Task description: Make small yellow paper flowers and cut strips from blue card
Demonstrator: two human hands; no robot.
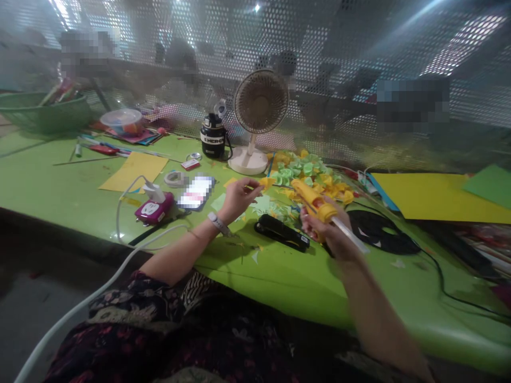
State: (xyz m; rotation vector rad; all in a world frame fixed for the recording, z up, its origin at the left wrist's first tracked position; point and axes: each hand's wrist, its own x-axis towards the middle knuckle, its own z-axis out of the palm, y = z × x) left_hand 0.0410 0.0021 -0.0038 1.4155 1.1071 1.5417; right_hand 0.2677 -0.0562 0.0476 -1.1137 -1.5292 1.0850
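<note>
Between the fingertips of my left hand (240,198) is a small yellow paper piece (266,182), shaped like a petal or flower. My right hand (333,231) is wrapped round the grip of a yellow hot glue gun (313,201), its nozzle pointing up and left towards the paper piece. A clear glue stick (350,234) juts from the gun's back end. Below and between the hands lies a black stapler (281,233). Pale green paper cut-outs (265,205) lie just behind the stapler, and a heap of green and yellow curled paper pieces (305,169) sits farther back.
A white fan (248,161) and a black bottle (213,139) stand at the back. Left are a phone (196,192), a tape roll (175,178), a purple power adapter (155,208) with cables and a yellow sheet (133,171). Right are a black disc (383,232) and yellow card (435,197).
</note>
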